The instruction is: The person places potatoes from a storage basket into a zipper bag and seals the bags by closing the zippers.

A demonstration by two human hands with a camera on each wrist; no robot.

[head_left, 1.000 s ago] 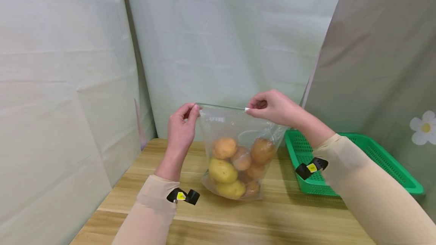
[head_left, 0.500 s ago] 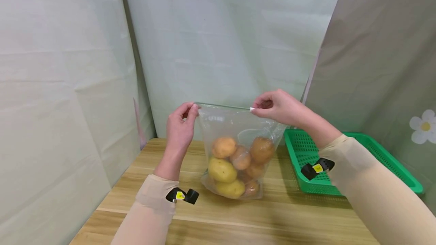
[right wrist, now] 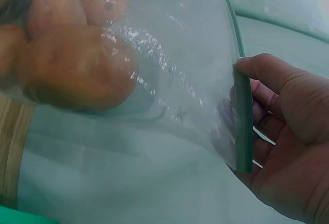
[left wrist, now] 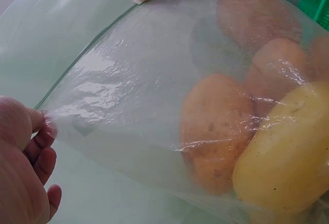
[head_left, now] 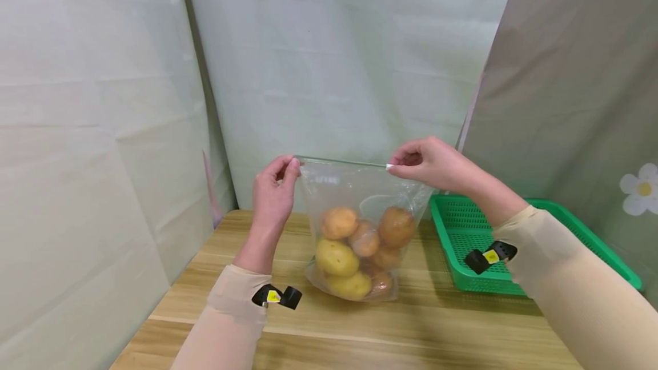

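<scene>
Clear plastic zip bag (head_left: 360, 210) of potatoes (head_left: 360, 250) is pinched by left hand (head_left: 272, 193) and right hand (head_left: 437, 161); the seal should be kept taut and level.

soft, even, bright light; glare on the plastic bag (left wrist: 123, 75); wrist views close and blurry.

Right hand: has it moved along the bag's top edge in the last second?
Yes. The right hand has slid rightward along the bag top, toward the green basket; the left hand holds its corner.
</scene>
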